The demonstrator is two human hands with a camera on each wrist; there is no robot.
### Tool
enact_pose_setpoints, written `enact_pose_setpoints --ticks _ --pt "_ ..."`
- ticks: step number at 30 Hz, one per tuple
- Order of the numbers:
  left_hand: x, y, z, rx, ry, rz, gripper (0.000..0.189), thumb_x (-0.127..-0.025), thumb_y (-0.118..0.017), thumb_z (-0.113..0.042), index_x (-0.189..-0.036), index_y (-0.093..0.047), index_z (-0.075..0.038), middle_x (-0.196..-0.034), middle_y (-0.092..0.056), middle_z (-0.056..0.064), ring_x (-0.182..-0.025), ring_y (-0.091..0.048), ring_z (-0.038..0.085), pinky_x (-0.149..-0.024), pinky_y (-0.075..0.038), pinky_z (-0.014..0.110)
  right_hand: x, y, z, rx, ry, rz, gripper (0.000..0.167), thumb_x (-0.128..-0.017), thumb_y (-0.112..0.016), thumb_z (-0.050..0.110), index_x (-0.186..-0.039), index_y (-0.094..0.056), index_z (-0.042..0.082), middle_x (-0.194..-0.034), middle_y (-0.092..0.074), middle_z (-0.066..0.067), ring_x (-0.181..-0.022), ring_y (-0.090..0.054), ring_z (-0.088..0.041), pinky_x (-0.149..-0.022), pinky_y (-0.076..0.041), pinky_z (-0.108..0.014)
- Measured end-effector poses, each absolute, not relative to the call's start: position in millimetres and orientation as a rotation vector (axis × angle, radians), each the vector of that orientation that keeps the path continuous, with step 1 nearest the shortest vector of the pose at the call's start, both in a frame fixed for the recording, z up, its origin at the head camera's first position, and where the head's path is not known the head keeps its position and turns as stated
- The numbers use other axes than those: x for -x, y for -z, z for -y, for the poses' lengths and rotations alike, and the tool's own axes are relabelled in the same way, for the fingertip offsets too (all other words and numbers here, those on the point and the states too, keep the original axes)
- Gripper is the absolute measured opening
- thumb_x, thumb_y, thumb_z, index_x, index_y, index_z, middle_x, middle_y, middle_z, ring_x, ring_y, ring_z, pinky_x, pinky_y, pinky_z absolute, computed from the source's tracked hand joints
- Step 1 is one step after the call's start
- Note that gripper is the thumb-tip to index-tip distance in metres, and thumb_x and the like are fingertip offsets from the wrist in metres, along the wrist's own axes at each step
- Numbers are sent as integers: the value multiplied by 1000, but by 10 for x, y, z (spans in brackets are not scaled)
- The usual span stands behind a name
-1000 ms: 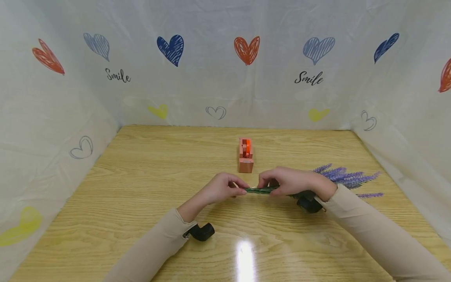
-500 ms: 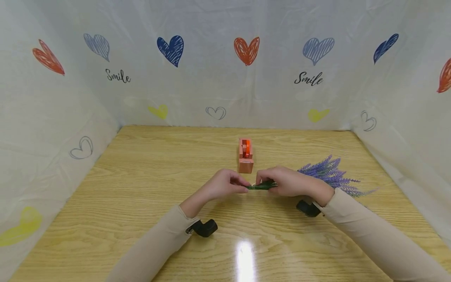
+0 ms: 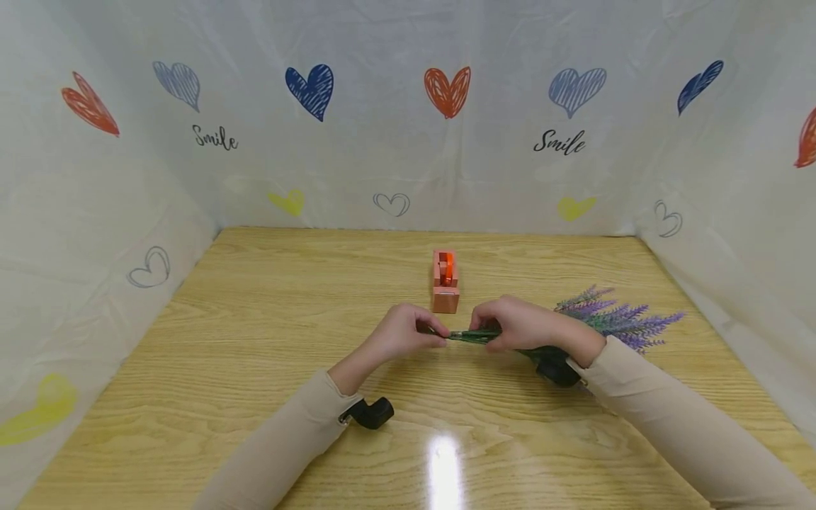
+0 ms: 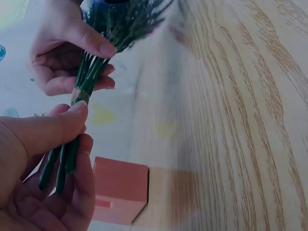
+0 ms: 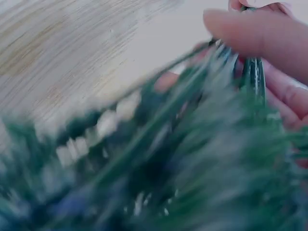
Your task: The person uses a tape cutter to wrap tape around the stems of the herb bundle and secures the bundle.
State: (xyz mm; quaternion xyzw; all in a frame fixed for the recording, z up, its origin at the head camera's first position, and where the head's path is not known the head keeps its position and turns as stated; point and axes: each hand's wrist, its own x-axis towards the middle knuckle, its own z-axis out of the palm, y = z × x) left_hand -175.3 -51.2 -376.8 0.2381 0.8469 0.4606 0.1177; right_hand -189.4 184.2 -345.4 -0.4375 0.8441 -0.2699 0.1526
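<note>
A bunch of lavender stems (image 3: 474, 336) lies sideways between my two hands, its purple flower heads (image 3: 627, 322) pointing right. My left hand (image 3: 404, 333) pinches the lower stems between thumb and fingers. In the left wrist view the green stem ends (image 4: 60, 168) poke out below that thumb, and a tan band (image 4: 79, 95) wraps the stems just above it. Higher up, my right hand (image 3: 519, 326) grips the stems with thumb and fingers. Blurred greenery (image 5: 192, 159) fills much of the right wrist view. The right wrist and forearm partly cover the bunch in the head view.
Beyond the hands a pink tape dispenser (image 3: 445, 283) with a red-orange roll stands on the wood-grain table (image 3: 306, 283). Pale curtains (image 3: 382, 163) printed with hearts enclose the back and sides. A black wrist camera (image 3: 372, 413) hangs under the left cuff.
The lavender has turned in the hands; its flower heads swung and fanned out differently. The right hand moved slightly left, then back right along the stems. The left hand shifted only slightly.
</note>
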Motion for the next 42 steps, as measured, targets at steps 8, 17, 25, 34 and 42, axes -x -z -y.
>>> enact_pose_setpoints --ticks 8,17,25,34,42 --pt "1774 3780 530 -679 -1367 -2424 17 -78 -77 -14 -94 -72 -11 -88 -68 -4 -76 -61 11 -66 -50 25 1915 3464 -1809 1362 720 -2545 23 -71 -72 -9 -83 -66 10 -81 -64 4 -72 -57 -8 -64 -48 -28" --pt "1807 3773 513 -680 -1362 -2409 10 -80 -75 -12 -89 -74 -9 -84 -68 -3 -73 -59 11 -63 -48 26 1879 3429 -1782 1253 615 -2518 35 -77 -67 -6 -105 -59 13 -87 -63 -1 -74 -55 -11 -62 -44 -29" --pt "1825 3785 495 -692 -1364 -2490 7 -77 -76 -7 -84 -74 -8 -81 -68 -3 -72 -59 9 -64 -48 24 1933 3408 -1849 1241 784 -2375 26 -81 -66 -1 -106 -64 4 -89 -65 -2 -74 -57 -10 -65 -47 -28" --pt "1839 3774 510 -679 -1369 -2462 12 -80 -75 -13 -90 -72 -7 -83 -66 -3 -73 -58 11 -64 -47 25 1965 3445 -1835 1318 732 -2474 26 -77 -67 -6 -97 -67 10 -89 -65 4 -79 -61 -10 -68 -49 -31" --pt "1896 3764 498 -614 -1223 -2483 14 -85 -71 -22 -94 -73 -12 -87 -66 -6 -75 -58 12 -65 -47 25 1933 3430 -1776 1256 540 -2576 31 -77 -63 -7 -105 -67 7 -95 -65 -2 -85 -61 -16 -70 -49 -33"
